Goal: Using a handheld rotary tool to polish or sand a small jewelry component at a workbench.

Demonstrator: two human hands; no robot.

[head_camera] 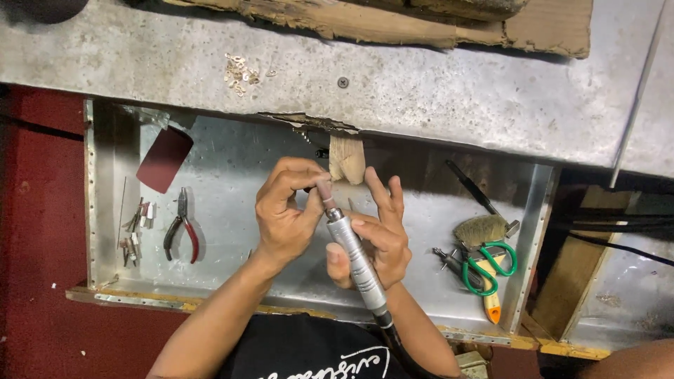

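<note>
Rotary handpiece (pixel 357 261) clasped in right hand (pixel 375 242), its tip beside left hand's (pixel 284 214) pinched fingertips (pixel 317 184).

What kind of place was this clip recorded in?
Probably a small craft or jewellery workbench: the right hand holds a rotary handpiece at a wooden bench peg, with pliers in the metal tray.

We look almost straight down from a single head-worn camera, close over our own hands (pixel 330 224) at mid-frame, facing the metal tabletop (pixel 421 91) across the top and the shallow tray (pixel 232 161) beneath it.
</note>
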